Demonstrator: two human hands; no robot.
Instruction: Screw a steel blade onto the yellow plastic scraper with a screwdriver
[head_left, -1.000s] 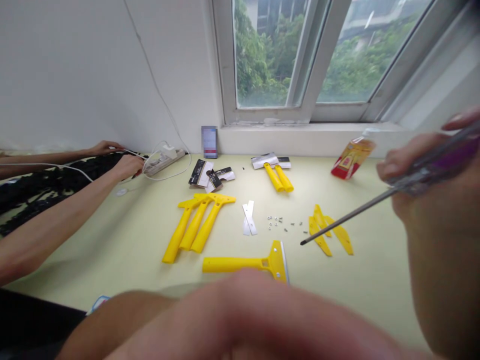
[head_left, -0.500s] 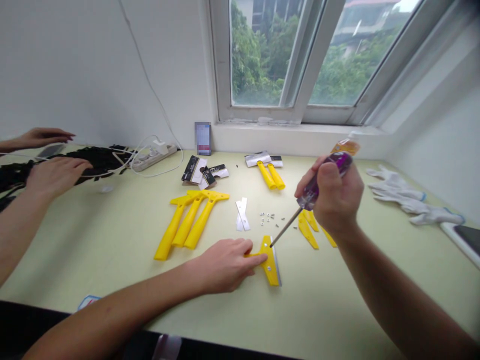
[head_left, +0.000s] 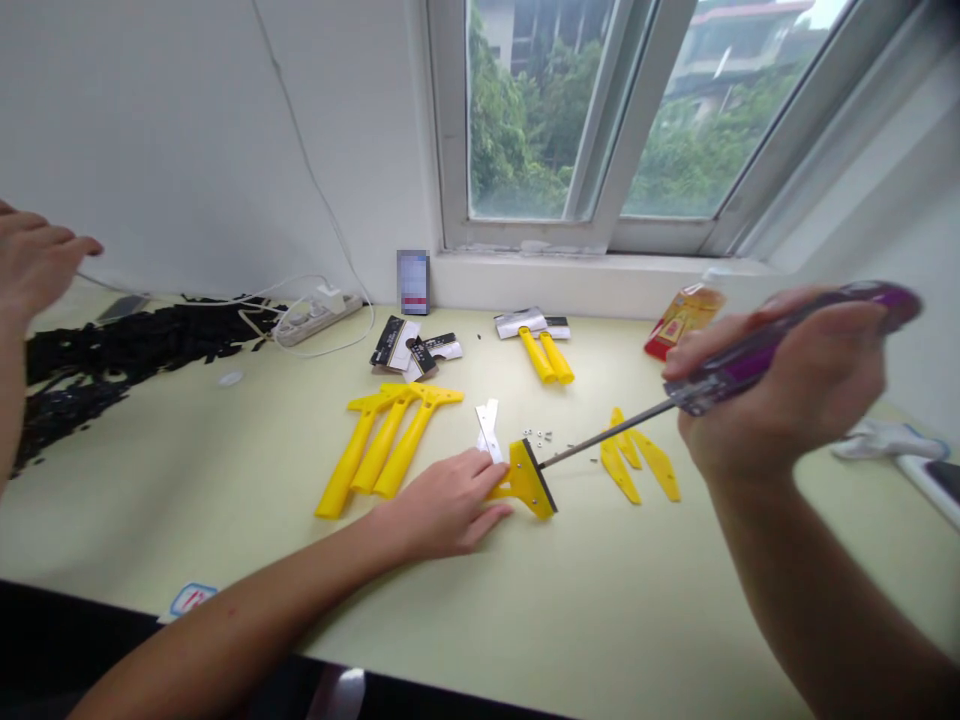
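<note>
A: Where is the yellow scraper (head_left: 529,480)?

B: On the pale green surface (head_left: 225,480), its head tilted up. The left hand (head_left: 442,510) grips its handle.

A: And the right hand (head_left: 787,400)?

B: Closed around the purple handle of a screwdriver (head_left: 739,372); the tip touches the scraper's head.

A: Anything nearby?

B: 3 more yellow scrapers (head_left: 382,440) just left, small screws (head_left: 541,435) behind, loose yellow plates (head_left: 637,460) to the right. Another person's hand (head_left: 34,260) is raised at far left.
</note>
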